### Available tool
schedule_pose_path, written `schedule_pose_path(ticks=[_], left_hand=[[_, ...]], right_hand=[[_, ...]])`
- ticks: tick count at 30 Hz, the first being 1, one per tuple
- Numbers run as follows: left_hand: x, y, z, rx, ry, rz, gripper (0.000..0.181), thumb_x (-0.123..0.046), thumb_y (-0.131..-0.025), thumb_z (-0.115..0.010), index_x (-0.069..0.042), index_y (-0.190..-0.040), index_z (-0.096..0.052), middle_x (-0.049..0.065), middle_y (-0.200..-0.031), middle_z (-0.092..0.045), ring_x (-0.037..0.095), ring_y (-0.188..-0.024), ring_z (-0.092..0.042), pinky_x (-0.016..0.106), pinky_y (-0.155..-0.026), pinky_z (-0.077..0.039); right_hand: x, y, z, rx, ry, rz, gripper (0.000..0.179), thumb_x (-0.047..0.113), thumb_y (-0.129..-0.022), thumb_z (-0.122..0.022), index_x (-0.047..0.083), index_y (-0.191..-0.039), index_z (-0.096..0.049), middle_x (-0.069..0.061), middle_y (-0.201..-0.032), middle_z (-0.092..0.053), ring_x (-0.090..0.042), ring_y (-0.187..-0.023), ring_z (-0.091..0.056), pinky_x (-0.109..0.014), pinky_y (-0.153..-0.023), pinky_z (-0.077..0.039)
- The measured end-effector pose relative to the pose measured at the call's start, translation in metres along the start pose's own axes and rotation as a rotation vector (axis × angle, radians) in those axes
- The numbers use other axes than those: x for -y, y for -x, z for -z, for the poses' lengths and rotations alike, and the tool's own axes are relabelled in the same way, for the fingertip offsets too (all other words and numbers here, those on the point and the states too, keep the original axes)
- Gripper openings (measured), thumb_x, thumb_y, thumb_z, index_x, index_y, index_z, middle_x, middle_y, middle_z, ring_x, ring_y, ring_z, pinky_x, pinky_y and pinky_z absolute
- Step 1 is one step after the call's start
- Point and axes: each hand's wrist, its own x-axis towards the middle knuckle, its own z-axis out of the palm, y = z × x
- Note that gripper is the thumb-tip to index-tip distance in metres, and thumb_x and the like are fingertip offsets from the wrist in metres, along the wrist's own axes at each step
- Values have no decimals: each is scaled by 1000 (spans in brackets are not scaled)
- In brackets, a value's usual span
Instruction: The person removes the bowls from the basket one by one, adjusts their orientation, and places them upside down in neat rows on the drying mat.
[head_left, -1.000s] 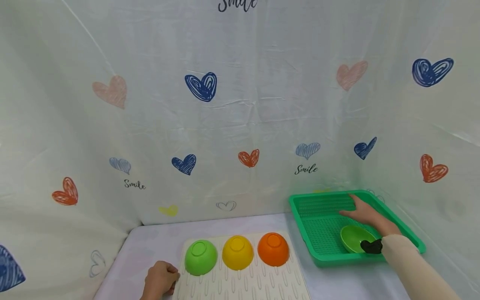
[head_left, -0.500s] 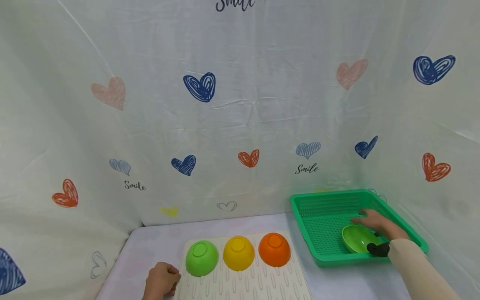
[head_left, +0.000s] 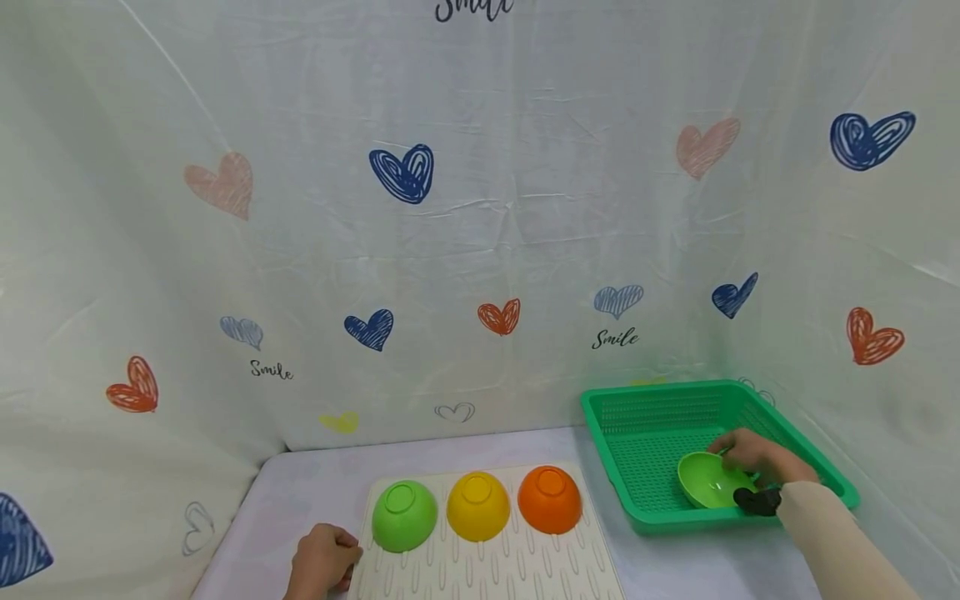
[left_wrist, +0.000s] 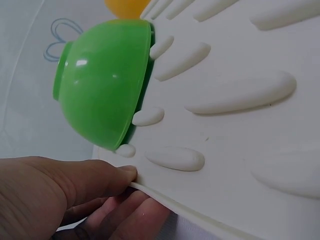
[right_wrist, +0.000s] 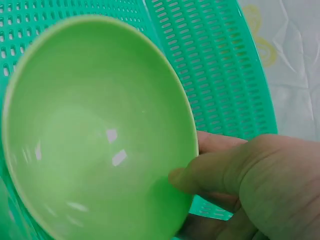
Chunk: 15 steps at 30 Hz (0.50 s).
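Observation:
In the green basket, my right hand (head_left: 761, 457) pinches the rim of a light green bowl (head_left: 707, 479). The right wrist view shows the thumb inside this bowl (right_wrist: 95, 125) and the other fingers outside. At the left, my left hand (head_left: 324, 560) holds the edge of a white ridged mat (head_left: 487, 575), thumb on top and fingers beneath, as the left wrist view shows. On the mat, three bowls stand upside down in a row: a green bowl (head_left: 403, 517) nearest the left hand, a yellow bowl (head_left: 477, 507) and an orange bowl (head_left: 550, 500).
The perforated green basket (head_left: 637, 521) stands at the right, close to the back curtain (head_left: 487, 250) printed with hearts. A pale cloth (head_left: 300, 483) covers the table under the mat and basket.
The right hand has come down from over the basket's far part and drawn back to the light green bowl, taking its rim. The bowl has shifted slightly. The left hand stays put.

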Motion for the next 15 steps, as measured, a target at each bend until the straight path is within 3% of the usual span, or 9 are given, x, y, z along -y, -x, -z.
schedule_pose_path(ticks=[4, 8, 15], left_hand=[[-2, 1, 0, 2, -3, 4, 7, -6, -81, -71, 0, -78, -70, 5, -61, -63, 14, -50, -60, 30, -48, -51], [-3, 2, 1, 4, -7, 1, 7, -6, -81, -71, 0, -79, -70, 5, -61, -63, 14, -50, -60, 29, -48, -50], [-4, 4, 2, -4, -15, 2, 8, -7, -82, -71, 1, -80, -70, 4, -61, -62, 13, -50, -59, 28, -48, -50]], right_hand=[[1, 3, -3, -8, -61, -17, 44, -11, -83, -45, -11, -126, -54, -28, -111, -61, -25, -77, -63, -40, -62, -53], [2, 4, -6, -24, -87, -24, 45, -12, -83, -45, -12, -127, -53, -15, -97, -65, -17, -59, -55, -32, -53, -49], [3, 3, -6, -44, -56, 24, 46, -7, -86, -45, -14, -132, -47, -13, -80, -66, -12, -47, -43, -30, -47, -48]])
